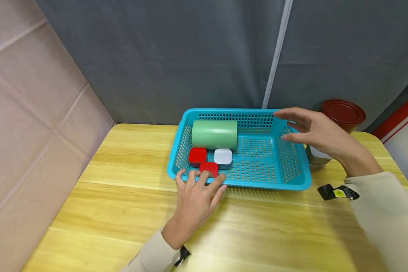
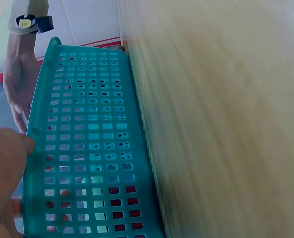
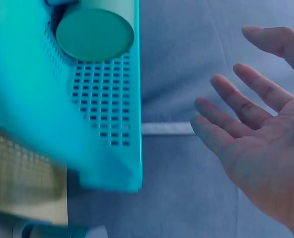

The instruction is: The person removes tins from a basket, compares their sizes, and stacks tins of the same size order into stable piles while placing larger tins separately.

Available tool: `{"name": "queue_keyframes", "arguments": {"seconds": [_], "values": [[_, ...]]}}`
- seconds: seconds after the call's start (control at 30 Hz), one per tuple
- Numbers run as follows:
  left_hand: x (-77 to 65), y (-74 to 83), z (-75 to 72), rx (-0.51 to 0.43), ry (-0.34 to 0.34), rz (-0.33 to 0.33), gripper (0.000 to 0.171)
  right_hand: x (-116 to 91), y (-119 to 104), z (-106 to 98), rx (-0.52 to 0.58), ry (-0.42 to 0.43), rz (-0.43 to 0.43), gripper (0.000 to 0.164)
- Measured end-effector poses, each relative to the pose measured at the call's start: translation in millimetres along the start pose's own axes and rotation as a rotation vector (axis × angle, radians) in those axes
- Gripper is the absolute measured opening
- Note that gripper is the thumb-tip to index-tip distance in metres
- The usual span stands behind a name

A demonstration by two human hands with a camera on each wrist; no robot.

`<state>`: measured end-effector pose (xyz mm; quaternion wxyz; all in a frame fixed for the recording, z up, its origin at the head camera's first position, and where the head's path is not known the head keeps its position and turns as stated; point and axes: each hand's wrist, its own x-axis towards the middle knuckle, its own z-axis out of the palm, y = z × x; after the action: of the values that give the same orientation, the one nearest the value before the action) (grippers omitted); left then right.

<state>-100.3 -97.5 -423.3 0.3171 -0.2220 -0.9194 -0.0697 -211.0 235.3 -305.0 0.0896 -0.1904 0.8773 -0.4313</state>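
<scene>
A blue plastic basket (image 1: 292,186) with perforated walls stands on the wooden table. My left hand (image 1: 195,202) is at its front rim toward the left, fingers bent over the edge and thumb on the near side. Just inside that rim is a red-topped block-shaped container (image 1: 208,167), partly covered by the fingertips. Behind it sit another red-topped container (image 1: 197,155) and a white-topped one (image 1: 223,156). A green cylinder (image 1: 214,134) lies on its side along the back wall. My right hand (image 1: 321,132) hovers over the basket's right end, holding nothing, with fingers apart.
To the right of the basket stands a container with a dark red lid (image 1: 343,112), and nearer is a greyish container (image 1: 317,158) partly hidden by the right hand. A grey curtain (image 1: 176,60) hangs behind the table (image 1: 122,196); pale padded panels (image 1: 37,113) line the left.
</scene>
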Motion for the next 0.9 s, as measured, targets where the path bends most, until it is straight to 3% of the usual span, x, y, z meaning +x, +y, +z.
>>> {"name": "queue_keyframes", "arguments": {"seconds": [0.53,0.9], "values": [[0.6,2.4,0.1,0.001,0.004,-0.005,0.042,51.5,-23.5,29.1,0.064,-0.117,-0.106,0.056],[1.1,6.8,-0.7,0.015,-0.015,-0.005,0.043,74.6,-17.0,46.8,0.192,-0.323,-0.153,0.055]]}}
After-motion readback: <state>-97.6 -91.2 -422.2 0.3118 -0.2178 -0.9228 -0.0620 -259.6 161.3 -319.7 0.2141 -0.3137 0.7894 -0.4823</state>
